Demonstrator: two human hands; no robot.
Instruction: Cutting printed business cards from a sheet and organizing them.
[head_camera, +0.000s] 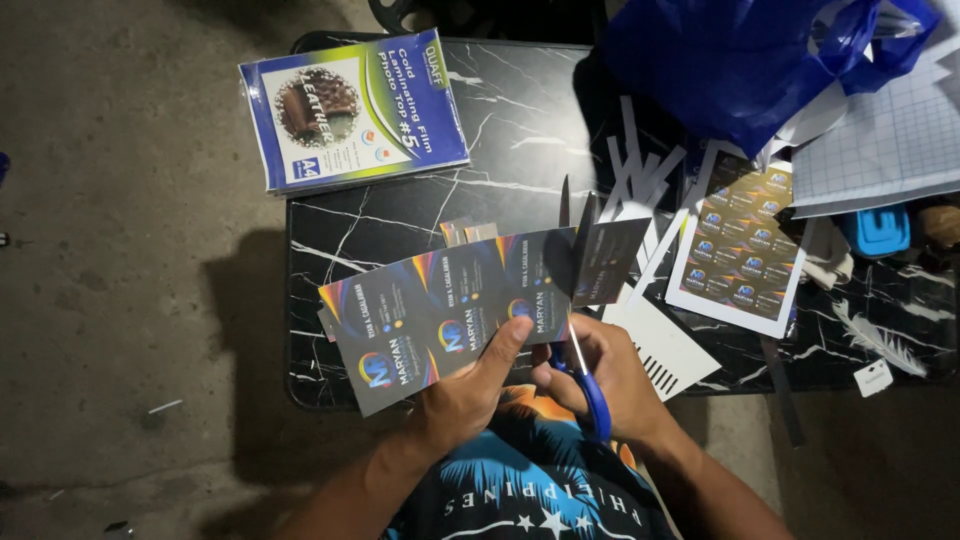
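Note:
My left hand (470, 385) pinches a dark printed strip of cards (440, 305) from below, thumb on top, holding it level over the front edge of the black marble table (400, 215). My right hand (610, 375) grips blue-handled scissors (590, 385). Their blades point away from me and stand in the strip near its right end, between two cards. The end card (610, 260) to the right of the blades tilts slightly apart from the rest.
A blue-and-green packet of laminating film (350, 110) lies at the table's back left. White paper offcuts (640, 175), a printed sheet of small cards (740, 245), a blue plastic bag (740, 60) and a grid cutting mat (890, 140) crowd the right side. Concrete floor (120, 300) lies to the left.

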